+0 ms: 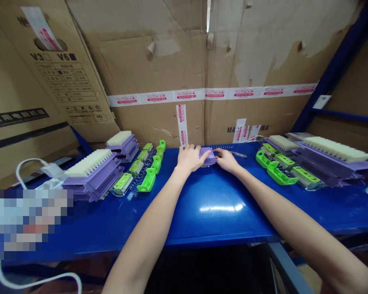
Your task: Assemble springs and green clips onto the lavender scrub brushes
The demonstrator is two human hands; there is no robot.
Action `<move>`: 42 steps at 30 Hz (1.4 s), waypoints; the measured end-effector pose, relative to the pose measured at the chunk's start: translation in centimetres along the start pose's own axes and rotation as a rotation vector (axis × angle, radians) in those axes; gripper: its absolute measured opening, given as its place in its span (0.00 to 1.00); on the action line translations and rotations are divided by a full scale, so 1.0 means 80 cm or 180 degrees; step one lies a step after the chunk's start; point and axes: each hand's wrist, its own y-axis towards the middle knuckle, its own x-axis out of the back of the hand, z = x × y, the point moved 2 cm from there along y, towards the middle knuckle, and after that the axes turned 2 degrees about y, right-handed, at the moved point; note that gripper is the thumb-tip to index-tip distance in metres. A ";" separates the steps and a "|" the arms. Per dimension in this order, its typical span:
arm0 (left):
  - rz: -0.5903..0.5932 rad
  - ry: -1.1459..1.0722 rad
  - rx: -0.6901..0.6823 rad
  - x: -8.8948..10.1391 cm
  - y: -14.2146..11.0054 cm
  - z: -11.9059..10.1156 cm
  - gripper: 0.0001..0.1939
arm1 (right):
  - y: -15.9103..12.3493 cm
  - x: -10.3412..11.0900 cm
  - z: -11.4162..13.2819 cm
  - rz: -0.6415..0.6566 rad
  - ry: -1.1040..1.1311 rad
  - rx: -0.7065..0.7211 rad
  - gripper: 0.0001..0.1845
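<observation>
A purple plastic brush block (207, 155) lies on the blue table in front of me, with a bit of pale bristle showing under its near edge. My left hand (189, 157) grips its left end, thumb across the top and fingers reaching over the far side. At the other end, my right hand (227, 160) has its thumb and bent index finger on the block's right edge. A screwdriver (239, 154) with a clear handle lies just beyond my right hand. Behind the block, small screws or springs (222, 147) form a row; they are too small to tell.
Purple brush blocks with cream bristles are stacked at left (92, 175) and right (334, 157). Beside them stand bright green clips (147, 180) and green-topped clear boxes (122, 183). Cardboard (159, 61) walls the back. A white cable and plug (53, 171) lie at far left.
</observation>
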 end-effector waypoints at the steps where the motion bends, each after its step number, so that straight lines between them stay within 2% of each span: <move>1: 0.0013 -0.0002 0.0001 0.000 0.000 0.000 0.31 | 0.000 -0.001 -0.001 0.0024 -0.0237 0.0116 0.18; 5: 0.0038 -0.0011 -0.0006 0.000 0.000 0.000 0.30 | 0.000 -0.002 0.000 0.0094 -0.0564 0.0298 0.19; 23: -0.0016 0.0001 -0.0006 0.000 -0.002 -0.001 0.29 | 0.002 -0.002 -0.004 0.0078 -0.0603 0.0423 0.19; 30: 0.0009 -0.0002 0.0012 0.001 -0.002 -0.002 0.30 | -0.002 0.003 0.004 0.0063 -0.0710 0.0526 0.19; 39: -0.0002 -0.0048 -0.0005 -0.001 -0.001 -0.004 0.29 | -0.007 0.013 0.013 0.0044 -0.1231 0.0544 0.21; 42: -0.0018 -0.0055 -0.0019 -0.001 -0.002 -0.004 0.29 | -0.007 0.018 0.012 -0.0086 -0.1478 0.0428 0.22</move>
